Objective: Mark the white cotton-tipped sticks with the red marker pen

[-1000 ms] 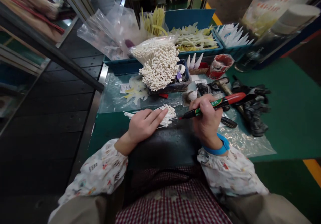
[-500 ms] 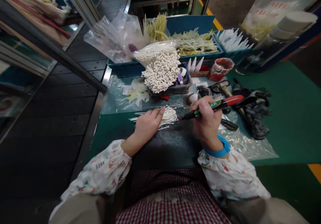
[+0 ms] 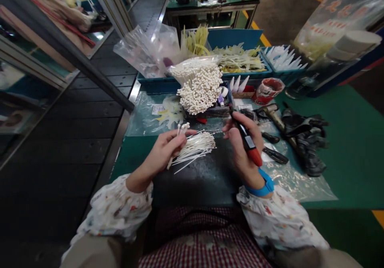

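My left hand is closed on a bundle of thin white cable ties, lifted off the dark mat, their square heads fanned toward the right. My right hand grips a red and green marker, which points up and away, red end near my wrist. Its fingertips are close to the heads of the ties. A blue band circles my right wrist.
A big bagged bunch of white ties stands behind my hands. Blue trays of yellowish and white ties line the back. A red tape roll, black gloves, a hammer and pens lie at right.
My left hand has gathered the ties from the mat and raised them. The marker swung from pointing left at the tie heads to pointing up and away.
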Action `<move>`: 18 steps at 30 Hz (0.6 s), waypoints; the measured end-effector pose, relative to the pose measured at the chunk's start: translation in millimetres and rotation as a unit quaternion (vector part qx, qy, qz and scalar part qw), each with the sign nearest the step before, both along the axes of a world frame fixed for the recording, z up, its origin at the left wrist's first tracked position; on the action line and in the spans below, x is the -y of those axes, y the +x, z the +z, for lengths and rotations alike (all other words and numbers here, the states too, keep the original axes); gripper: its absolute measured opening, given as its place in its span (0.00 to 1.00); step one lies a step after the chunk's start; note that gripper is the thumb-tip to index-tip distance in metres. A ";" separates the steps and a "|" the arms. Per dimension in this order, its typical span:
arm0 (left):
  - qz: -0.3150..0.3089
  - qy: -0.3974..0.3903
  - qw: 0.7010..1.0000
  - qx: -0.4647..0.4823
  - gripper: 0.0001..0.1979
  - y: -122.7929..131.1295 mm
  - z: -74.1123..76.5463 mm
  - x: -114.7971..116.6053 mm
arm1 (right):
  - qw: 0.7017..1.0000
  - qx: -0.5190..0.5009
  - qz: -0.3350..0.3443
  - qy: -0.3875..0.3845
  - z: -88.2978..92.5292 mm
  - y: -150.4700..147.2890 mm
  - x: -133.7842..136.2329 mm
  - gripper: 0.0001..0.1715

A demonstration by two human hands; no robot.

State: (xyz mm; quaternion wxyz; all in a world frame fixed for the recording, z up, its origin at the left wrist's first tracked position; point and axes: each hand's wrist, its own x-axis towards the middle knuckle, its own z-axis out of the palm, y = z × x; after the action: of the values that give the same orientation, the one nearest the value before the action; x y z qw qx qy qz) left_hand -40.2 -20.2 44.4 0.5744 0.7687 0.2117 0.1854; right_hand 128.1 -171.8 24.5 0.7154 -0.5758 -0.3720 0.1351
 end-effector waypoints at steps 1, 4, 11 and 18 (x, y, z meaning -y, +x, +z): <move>-0.027 -0.089 0.996 -0.002 0.22 1.1 0.5 1.5 | 1.000 -0.003 -0.004 -0.004 0.2 -3.2 -1.1 0.16; -0.064 -0.261 0.963 -0.013 0.23 5.6 -4.7 8.5 | 0.999 -0.008 0.018 -0.026 -0.4 -11.5 -7.1 0.11; -0.107 -0.262 0.957 -0.061 0.24 8.4 -21.1 20.4 | 0.995 0.012 0.078 -0.057 -4.6 -13.4 -10.8 0.15; -0.109 -0.263 0.956 -0.067 0.24 9.7 -21.0 20.1 | 0.995 -0.003 0.067 -0.075 -5.2 -12.1 -8.6 0.13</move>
State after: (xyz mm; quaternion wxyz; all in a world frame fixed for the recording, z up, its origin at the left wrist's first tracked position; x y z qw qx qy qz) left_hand -30.6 -40.3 23.4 0.7576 0.6194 0.2056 0.0076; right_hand 116.0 -163.2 19.3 0.6609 -0.6010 -0.3966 0.2115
